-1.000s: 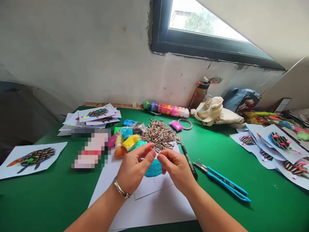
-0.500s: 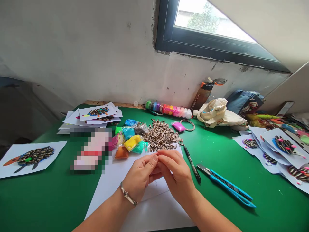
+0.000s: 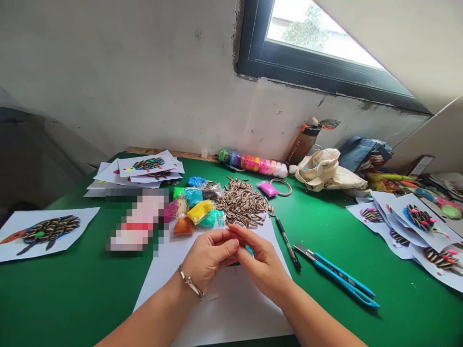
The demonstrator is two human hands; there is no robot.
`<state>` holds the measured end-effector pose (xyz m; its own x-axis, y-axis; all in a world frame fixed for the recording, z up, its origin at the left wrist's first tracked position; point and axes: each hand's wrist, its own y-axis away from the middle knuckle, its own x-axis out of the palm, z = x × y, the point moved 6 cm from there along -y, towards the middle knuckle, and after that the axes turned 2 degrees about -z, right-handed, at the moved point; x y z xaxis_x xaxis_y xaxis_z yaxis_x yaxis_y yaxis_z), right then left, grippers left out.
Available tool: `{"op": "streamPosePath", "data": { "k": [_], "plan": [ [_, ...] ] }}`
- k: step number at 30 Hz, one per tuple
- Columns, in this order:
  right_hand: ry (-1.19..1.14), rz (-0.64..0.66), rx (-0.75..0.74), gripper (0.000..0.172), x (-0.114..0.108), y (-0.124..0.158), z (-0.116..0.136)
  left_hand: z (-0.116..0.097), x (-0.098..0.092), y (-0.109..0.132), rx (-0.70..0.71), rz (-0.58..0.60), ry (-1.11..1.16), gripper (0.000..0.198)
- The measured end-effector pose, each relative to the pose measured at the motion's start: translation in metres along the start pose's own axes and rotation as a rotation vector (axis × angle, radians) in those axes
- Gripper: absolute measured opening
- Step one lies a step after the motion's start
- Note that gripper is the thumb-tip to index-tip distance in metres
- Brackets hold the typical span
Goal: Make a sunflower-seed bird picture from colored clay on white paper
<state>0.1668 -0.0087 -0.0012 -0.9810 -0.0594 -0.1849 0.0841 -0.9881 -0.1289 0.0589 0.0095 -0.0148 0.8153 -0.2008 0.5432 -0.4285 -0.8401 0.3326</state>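
Above a white sheet of paper (image 3: 217,318), my left hand (image 3: 208,258) and my right hand (image 3: 262,265) meet with their fingertips and thumbs pressed together. The fingers of both are curled closed, and whatever lies between the tips is too small or hidden to name. Behind my right fingers a small teal spot (image 3: 249,249) shows, with a dark patch below; whether these are held or lie on the paper I cannot tell. Just beyond the fingertips are a heap of striped sunflower seeds (image 3: 242,202) and several bags of coloured clay, among them a yellow bag (image 3: 200,212).
A black pen (image 3: 287,243) and a blue utility knife (image 3: 338,274) lie on the right. Seed pictures on paper (image 3: 83,231) sit at both sides. Along the back are a clay pack (image 3: 256,165), a bottle (image 3: 302,144) and a cloth bag (image 3: 320,168).
My fingers have shifted against each other, the right fingertips moving slightly left and the right thumb now showing. The teal spot has come into sight between my hands. The view has tilted slightly.
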Motion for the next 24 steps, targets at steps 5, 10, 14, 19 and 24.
{"op": "streamPosePath", "data": {
  "k": [5,10,14,19,24],
  "plan": [
    [-0.092,0.032,0.030,0.043,0.000,0.000,0.000,-0.006,-0.007,0.000,0.057,-0.082,-0.057,0.032],
    [0.030,-0.004,-0.072,0.038,-0.003,0.000,0.005,-0.006,-0.011,-0.002,0.099,-0.063,-0.171,0.033],
    [0.082,0.005,-0.113,0.035,-0.003,0.001,0.006,-0.008,-0.013,-0.002,0.129,-0.071,-0.317,0.029],
    [0.176,0.055,-0.204,0.030,0.001,0.002,0.014,-0.012,-0.011,-0.001,0.171,-0.070,-0.395,0.040],
    [0.249,0.070,-0.219,0.022,0.006,0.001,0.011,-0.009,-0.008,-0.002,0.155,-0.038,-0.359,0.042]
  ]
}}
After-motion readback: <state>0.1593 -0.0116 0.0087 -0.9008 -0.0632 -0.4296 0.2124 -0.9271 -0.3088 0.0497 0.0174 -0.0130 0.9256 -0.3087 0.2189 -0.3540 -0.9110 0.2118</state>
